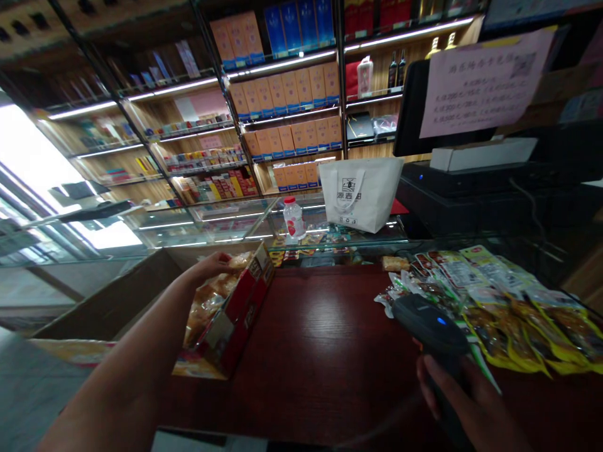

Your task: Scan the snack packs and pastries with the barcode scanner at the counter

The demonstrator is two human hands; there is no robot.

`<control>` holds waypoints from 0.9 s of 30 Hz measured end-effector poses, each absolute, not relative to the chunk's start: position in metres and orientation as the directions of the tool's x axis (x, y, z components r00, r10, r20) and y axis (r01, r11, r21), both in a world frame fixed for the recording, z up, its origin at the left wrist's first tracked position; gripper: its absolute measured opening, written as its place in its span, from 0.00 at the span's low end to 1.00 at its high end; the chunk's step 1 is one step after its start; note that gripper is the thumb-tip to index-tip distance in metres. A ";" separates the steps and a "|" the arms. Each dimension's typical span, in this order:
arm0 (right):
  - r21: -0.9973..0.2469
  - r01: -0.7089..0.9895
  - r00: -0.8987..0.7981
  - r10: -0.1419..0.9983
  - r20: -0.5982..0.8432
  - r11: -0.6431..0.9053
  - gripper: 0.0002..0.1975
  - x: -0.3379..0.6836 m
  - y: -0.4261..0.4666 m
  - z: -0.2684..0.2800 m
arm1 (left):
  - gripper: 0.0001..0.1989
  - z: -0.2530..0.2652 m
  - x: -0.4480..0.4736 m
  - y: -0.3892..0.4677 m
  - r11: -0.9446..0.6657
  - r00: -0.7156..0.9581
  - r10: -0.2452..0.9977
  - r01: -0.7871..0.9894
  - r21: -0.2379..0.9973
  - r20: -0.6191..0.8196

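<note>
My left hand (214, 265) reaches into an open cardboard box on the left, its fingers closed on a clear-wrapped bread (241, 260) near the far right corner. The fingertips are partly hidden. More wrapped breads (207, 304) lie below it, along the right side of the cardboard box (230, 329). On the right, my right hand (455, 389) is wrapped round the handle of a dark barcode scanner (431, 323), which shows a blue light. Its head points away from me, over the counter beside several packaged snacks (509, 314).
A reddish-brown counter (320, 358) lies between my hands. Behind it, a plastic bottle (293, 220) and a white paper bag (360, 194) stand on a glass case. A monitor (409, 113) with a pink notice (480, 81) stands at right. Stocked shelves (282, 113) line the back.
</note>
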State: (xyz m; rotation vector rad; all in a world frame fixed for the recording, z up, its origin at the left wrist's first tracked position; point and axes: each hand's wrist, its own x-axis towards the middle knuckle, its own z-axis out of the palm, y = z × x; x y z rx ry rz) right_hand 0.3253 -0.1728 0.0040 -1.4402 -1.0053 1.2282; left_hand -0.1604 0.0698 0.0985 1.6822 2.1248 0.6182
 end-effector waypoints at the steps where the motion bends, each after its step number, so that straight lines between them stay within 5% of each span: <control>1: -0.980 -0.001 0.149 0.969 -0.195 -0.197 0.36 0.324 -0.172 0.005 | 0.28 0.099 -0.161 0.070 0.192 -0.229 0.973 0.818 0.543 0.001; 9: -0.986 -0.043 0.175 0.970 -0.167 -0.162 0.33 0.318 -0.167 -0.013 | 0.20 0.129 -0.139 0.044 0.029 -0.071 0.941 0.991 0.132 0.330; 12: -0.990 -0.017 0.199 0.970 -0.140 -0.139 0.31 0.317 -0.166 -0.020 | 0.18 0.146 -0.105 0.018 -0.022 -0.016 0.911 0.996 0.086 0.411; 20: -0.977 -0.204 0.208 0.972 -0.107 -0.064 0.28 0.304 -0.157 -0.022 | 0.21 0.095 0.025 -0.072 -0.390 0.192 0.913 0.666 0.636 0.359; 27: -0.953 -0.296 0.278 0.948 -0.156 -0.070 0.31 0.290 -0.160 -0.011 | 0.22 0.024 0.092 -0.124 -0.177 0.259 0.959 0.220 0.959 0.118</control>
